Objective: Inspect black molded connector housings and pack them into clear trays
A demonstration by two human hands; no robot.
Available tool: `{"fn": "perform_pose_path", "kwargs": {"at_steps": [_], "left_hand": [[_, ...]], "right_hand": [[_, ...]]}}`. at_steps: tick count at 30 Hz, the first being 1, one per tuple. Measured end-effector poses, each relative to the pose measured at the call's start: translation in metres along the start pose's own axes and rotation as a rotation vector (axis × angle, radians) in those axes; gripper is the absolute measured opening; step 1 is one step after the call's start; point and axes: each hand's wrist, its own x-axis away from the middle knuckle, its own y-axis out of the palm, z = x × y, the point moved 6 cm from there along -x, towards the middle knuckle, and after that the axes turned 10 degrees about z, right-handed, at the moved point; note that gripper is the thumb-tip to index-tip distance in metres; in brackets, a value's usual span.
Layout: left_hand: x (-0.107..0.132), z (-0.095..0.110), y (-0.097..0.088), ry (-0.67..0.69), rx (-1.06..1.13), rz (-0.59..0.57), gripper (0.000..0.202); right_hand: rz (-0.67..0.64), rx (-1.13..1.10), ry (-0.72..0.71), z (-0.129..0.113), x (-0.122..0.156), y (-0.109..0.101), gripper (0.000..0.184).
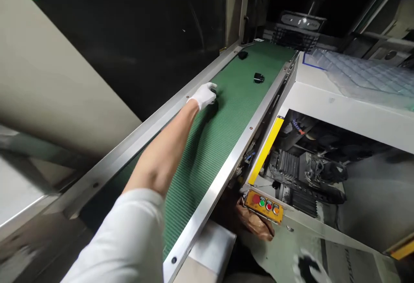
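Observation:
My left hand (205, 94), in a white glove, reaches far out over a green conveyor belt (207, 153), close to its left rail. The fingers curl downward onto the belt, and what is under them is hidden. Two small black parts lie further along the belt: one (258, 77) just beyond and to the right of the hand, the other (242, 54) near the far end. A blurred white and black shape at the bottom right (305, 268) may be my gloved right hand; its fingers are smeared.
Metal rails (226, 171) border the belt. To the right is an open machine bay with a yellow bar (265, 149) and a button box (265, 205) with red, green and orange buttons. Clear plastic trays (362, 74) lie on the white machine top. A dark panel rises to the left.

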Motion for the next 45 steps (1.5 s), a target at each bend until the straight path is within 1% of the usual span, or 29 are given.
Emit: {"fn": "perform_pose_path", "kwargs": {"at_steps": [1, 2, 3, 4, 5, 6, 7, 8, 9, 10, 11, 13, 16, 18, 19, 21, 22, 23, 26, 28, 30, 33, 35, 37, 39, 41, 42, 43, 45], "left_hand": [[0.039, -0.004, -0.01, -0.003, 0.116, -0.02, 0.067], [0.086, -0.008, -0.019, -0.009, 0.228, -0.038, 0.068], [0.141, -0.008, -0.026, -0.039, 0.581, -0.093, 0.063], [0.198, -0.005, -0.029, -0.099, 0.877, -0.165, 0.052], [0.256, 0.002, -0.027, -0.179, 1.071, -0.232, 0.041], [0.308, 0.01, -0.025, -0.279, 1.212, -0.222, 0.036], [0.352, 0.019, -0.021, -0.397, 1.34, -0.13, 0.038], [0.387, 0.03, -0.014, -0.531, 1.405, -0.023, 0.039], [0.413, 0.041, -0.006, -0.66, 1.439, 0.102, 0.042], [0.43, 0.051, 0.002, -0.77, 1.447, 0.227, 0.044], [0.438, 0.061, 0.008, -0.855, 1.437, 0.333, 0.045], [0.435, 0.076, 0.015, -0.917, 1.432, 0.514, 0.044], [0.415, 0.088, 0.011, -0.87, 1.413, 0.731, 0.058], [0.405, 0.093, 0.008, -0.835, 1.368, 0.811, 0.065], [0.403, 0.095, 0.009, -0.827, 1.348, 0.823, 0.061], [0.4, 0.1, 0.016, -0.832, 1.358, 0.81, 0.044], [0.399, 0.101, 0.022, -0.847, 1.396, 0.788, 0.037], [0.399, 0.103, 0.028, -0.859, 1.451, 0.76, 0.036], [0.396, 0.109, 0.041, -0.843, 1.595, 0.703, 0.057], [0.395, 0.111, 0.043, -0.829, 1.565, 0.694, 0.065], [0.394, 0.113, 0.042, -0.839, 1.468, 0.715, 0.061], [0.394, 0.117, 0.034, -0.817, 1.277, 0.777, 0.052], [0.393, 0.122, 0.028, -0.812, 1.117, 0.801, 0.045], [0.392, 0.128, 0.023, -0.821, 0.974, 0.816, 0.041], [0.389, 0.133, 0.019, -0.822, 0.883, 0.822, 0.038], [0.384, 0.135, 0.018, -0.825, 0.817, 0.8, 0.036], [0.381, 0.135, 0.019, -0.83, 0.789, 0.774, 0.035], [0.38, 0.134, 0.019, -0.838, 0.763, 0.741, 0.036], [0.379, 0.132, 0.021, -0.85, 0.72, 0.67, 0.04]], "right_hand": [[-0.003, 0.006, 0.004, -0.004, -0.009, 0.003, 0.089], [-0.008, 0.016, -0.005, -0.013, -0.018, 0.005, 0.082], [-0.018, 0.028, -0.035, -0.028, -0.027, 0.006, 0.071], [-0.044, 0.033, -0.083, -0.048, -0.035, 0.006, 0.061], [-0.093, 0.026, -0.135, -0.072, -0.039, 0.008, 0.053], [-0.171, 0.006, -0.184, -0.098, -0.042, 0.012, 0.048], [-0.284, -0.02, -0.209, -0.124, -0.041, 0.019, 0.043], [-0.425, -0.046, -0.207, -0.148, -0.037, 0.029, 0.041], [-0.581, -0.065, -0.188, -0.169, -0.032, 0.041, 0.039], [-0.728, -0.083, -0.152, -0.187, -0.025, 0.053, 0.038], [-0.86, -0.101, -0.107, -0.202, -0.019, 0.065, 0.039], [-1.043, -0.128, -0.006, -0.226, -0.012, 0.082, 0.044], [-1.161, -0.142, 0.083, -0.251, -0.017, 0.093, 0.055], [-1.209, -0.151, 0.095, -0.263, -0.025, 0.093, 0.062], [-1.232, -0.152, 0.099, -0.267, -0.03, 0.092, 0.065], [-1.271, -0.142, 0.095, -0.272, -0.038, 0.087, 0.072], [-1.287, -0.132, 0.089, -0.272, -0.041, 0.084, 0.076], [-1.301, -0.125, 0.082, -0.273, -0.044, 0.081, 0.079], [-1.334, -0.097, 0.076, -0.272, -0.051, 0.075, 0.083], [-1.339, -0.05, 0.08, -0.272, -0.053, 0.073, 0.08], [-1.341, -0.003, 0.066, -0.276, -0.054, 0.073, 0.074], [-1.356, 0.042, -0.016, -0.288, -0.051, 0.074, 0.054], [-1.369, 0.086, -0.103, -0.3, -0.048, 0.073, 0.041], [-1.36, 0.194, -0.262, -0.314, -0.046, 0.071, 0.033], [-1.304, 0.377, -0.516, -0.332, -0.043, 0.067, 0.03], [-1.265, 0.592, -0.749, -0.346, -0.038, 0.064, 0.024], [-1.273, 0.684, -0.82, -0.351, -0.035, 0.062, 0.021], [-1.3, 0.76, -0.855, -0.354, -0.033, 0.061, 0.02], [-1.37, 0.851, -0.869, -0.357, -0.028, 0.059, 0.021]]}}
